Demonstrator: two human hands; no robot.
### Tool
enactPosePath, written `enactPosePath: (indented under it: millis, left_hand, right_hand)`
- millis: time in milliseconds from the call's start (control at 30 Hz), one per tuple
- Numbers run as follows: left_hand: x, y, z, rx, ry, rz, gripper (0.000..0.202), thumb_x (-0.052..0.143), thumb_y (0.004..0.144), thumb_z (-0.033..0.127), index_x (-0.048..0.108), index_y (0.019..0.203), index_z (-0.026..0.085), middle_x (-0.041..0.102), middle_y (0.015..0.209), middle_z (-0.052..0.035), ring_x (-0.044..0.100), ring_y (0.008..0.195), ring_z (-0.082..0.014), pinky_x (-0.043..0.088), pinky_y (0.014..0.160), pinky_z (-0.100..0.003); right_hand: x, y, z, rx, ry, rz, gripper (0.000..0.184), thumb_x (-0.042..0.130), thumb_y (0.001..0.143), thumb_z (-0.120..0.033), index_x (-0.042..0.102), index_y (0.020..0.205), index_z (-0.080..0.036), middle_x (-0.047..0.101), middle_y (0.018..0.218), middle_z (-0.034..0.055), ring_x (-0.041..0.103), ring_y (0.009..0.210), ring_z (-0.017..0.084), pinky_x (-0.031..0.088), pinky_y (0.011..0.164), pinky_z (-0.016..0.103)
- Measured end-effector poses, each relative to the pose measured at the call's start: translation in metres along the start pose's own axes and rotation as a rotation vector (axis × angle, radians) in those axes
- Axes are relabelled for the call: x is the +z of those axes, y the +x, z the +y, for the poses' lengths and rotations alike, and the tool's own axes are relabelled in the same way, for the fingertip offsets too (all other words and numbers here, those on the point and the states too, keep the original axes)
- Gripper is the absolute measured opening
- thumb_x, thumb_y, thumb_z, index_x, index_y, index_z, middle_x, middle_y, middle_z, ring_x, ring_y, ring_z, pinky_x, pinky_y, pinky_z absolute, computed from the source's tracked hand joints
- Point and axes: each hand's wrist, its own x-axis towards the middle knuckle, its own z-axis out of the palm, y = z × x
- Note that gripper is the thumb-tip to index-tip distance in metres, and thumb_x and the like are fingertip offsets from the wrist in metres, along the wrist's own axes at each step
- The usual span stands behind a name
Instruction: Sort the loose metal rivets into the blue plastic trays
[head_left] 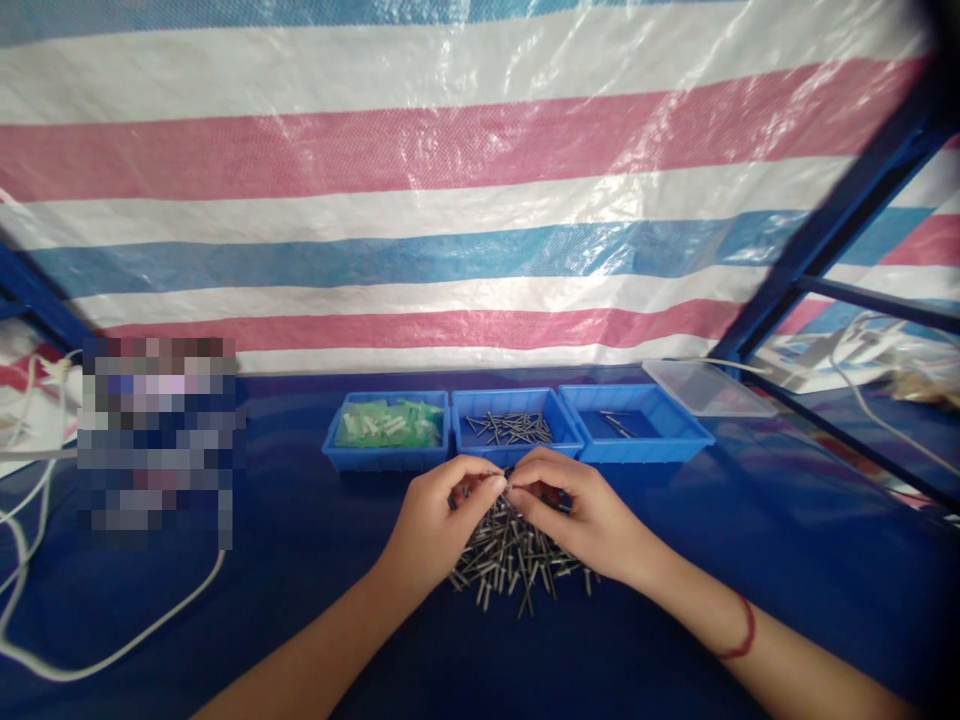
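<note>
My left hand [442, 505] and my right hand [581, 505] meet fingertip to fingertip above a heap of metal blind rivets [517, 565]. Both are closed in a pinch on a small metal piece [507, 484] that looks like one of these rivets; fingers cover most of it. Behind my hands stand three blue bins in a row. The left bin [390, 463] holds green and white small pieces [386, 425]. Several rivets [514, 428] lie in the middle bin [469, 400]. A few more lie in the right bin [652, 425].
A clear plastic lid [709, 388] lies behind the right bin. White cable [150, 635] loops over the blue table [285, 560] on the left, beside a blurred-out patch. Blue frame posts [825, 230] and a striped sheet [450, 160] bound the back.
</note>
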Motion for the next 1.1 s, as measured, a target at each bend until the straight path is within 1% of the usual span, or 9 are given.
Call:
enactPosePath:
  millis: [233, 400, 567, 633, 700, 833, 867, 967, 1100]
  left_hand:
    - [-0.001, 0.002, 0.004, 0.043, 0.061, 0.022, 0.010, 0.057, 0.088, 0.023, 0.065, 0.088, 0.018, 0.065, 0.081, 0.0000, 0.056, 0.071, -0.0129, 0.041, 0.065, -0.022]
    - [-0.002, 0.003, 0.004, 0.082, 0.099, -0.007, 0.009, 0.054, 0.089, 0.022, 0.063, 0.087, 0.018, 0.064, 0.082, -0.0004, 0.056, 0.072, -0.0131, 0.040, 0.065, -0.022]
    - [0.000, 0.002, -0.001, 0.156, 0.196, -0.044, 0.007, 0.055, 0.089, 0.023, 0.061, 0.090, 0.018, 0.064, 0.087, -0.0017, 0.058, 0.082, -0.0159, 0.042, 0.075, -0.026]
    - [0.000, 0.002, -0.002, 0.183, 0.266, -0.055, 0.010, 0.056, 0.089, 0.024, 0.061, 0.096, 0.019, 0.065, 0.090, -0.0024, 0.058, 0.088, -0.0179, 0.042, 0.081, -0.029]
    - [-0.002, 0.002, -0.002, 0.195, 0.342, -0.081, 0.013, 0.055, 0.089, 0.026, 0.062, 0.099, 0.021, 0.065, 0.093, -0.0027, 0.057, 0.092, -0.0195, 0.040, 0.084, -0.033]
    - [-0.004, 0.001, -0.003, 0.178, 0.501, -0.128, 0.017, 0.053, 0.090, 0.026, 0.064, 0.103, 0.024, 0.064, 0.100, -0.0036, 0.055, 0.097, -0.0225, 0.039, 0.084, -0.037]
    - [-0.004, 0.001, -0.003, 0.172, 0.536, -0.139, 0.019, 0.053, 0.089, 0.026, 0.064, 0.105, 0.025, 0.063, 0.103, -0.0041, 0.055, 0.099, -0.0234, 0.039, 0.083, -0.038]
    - [-0.004, -0.002, -0.004, 0.167, 0.610, -0.188, 0.023, 0.056, 0.087, 0.028, 0.064, 0.108, 0.026, 0.061, 0.109, -0.0046, 0.053, 0.102, -0.0253, 0.039, 0.083, -0.040]
    - [-0.003, -0.004, -0.002, 0.159, 0.641, -0.224, 0.021, 0.056, 0.086, 0.031, 0.065, 0.105, 0.025, 0.061, 0.109, -0.0041, 0.052, 0.101, -0.0255, 0.039, 0.081, -0.039]
  right_hand:
    - [-0.001, 0.001, 0.002, 0.045, 0.002, 0.112, 0.005, 0.058, 0.084, -0.021, 0.062, 0.081, -0.020, 0.057, 0.075, 0.0015, 0.050, 0.063, 0.013, 0.040, 0.056, 0.027]
    - [-0.003, 0.000, 0.002, 0.044, 0.018, 0.158, 0.006, 0.060, 0.084, -0.026, 0.062, 0.082, -0.020, 0.054, 0.073, 0.0005, 0.049, 0.063, 0.013, 0.040, 0.055, 0.027]
    - [-0.006, 0.000, -0.001, -0.005, 0.006, 0.192, 0.011, 0.058, 0.086, -0.028, 0.062, 0.080, -0.020, 0.058, 0.075, 0.0018, 0.052, 0.067, 0.014, 0.041, 0.059, 0.028]
    - [-0.013, 0.001, 0.002, -0.016, -0.019, 0.271, 0.012, 0.057, 0.086, -0.028, 0.061, 0.079, -0.020, 0.059, 0.076, 0.0020, 0.054, 0.070, 0.015, 0.043, 0.063, 0.029]
    - [-0.027, 0.003, 0.009, 0.015, -0.074, 0.398, 0.012, 0.058, 0.086, -0.030, 0.062, 0.079, -0.020, 0.061, 0.079, 0.0026, 0.055, 0.072, 0.016, 0.044, 0.065, 0.030]
    - [-0.065, 0.004, 0.034, 0.200, -0.258, 0.690, 0.015, 0.060, 0.083, -0.035, 0.066, 0.082, -0.020, 0.065, 0.081, 0.0035, 0.057, 0.070, 0.017, 0.044, 0.061, 0.030]
    - [-0.073, 0.004, 0.040, 0.235, -0.307, 0.731, 0.016, 0.060, 0.082, -0.035, 0.067, 0.084, -0.020, 0.066, 0.081, 0.0034, 0.057, 0.069, 0.018, 0.043, 0.060, 0.030]
    - [-0.087, 0.004, 0.051, 0.270, -0.438, 0.775, 0.017, 0.061, 0.079, -0.034, 0.069, 0.086, -0.021, 0.065, 0.078, 0.0029, 0.057, 0.068, 0.018, 0.042, 0.060, 0.030]
    - [-0.082, 0.005, 0.048, 0.203, -0.515, 0.735, 0.018, 0.061, 0.079, -0.034, 0.068, 0.089, -0.020, 0.063, 0.082, 0.0030, 0.056, 0.071, 0.018, 0.044, 0.066, 0.032]
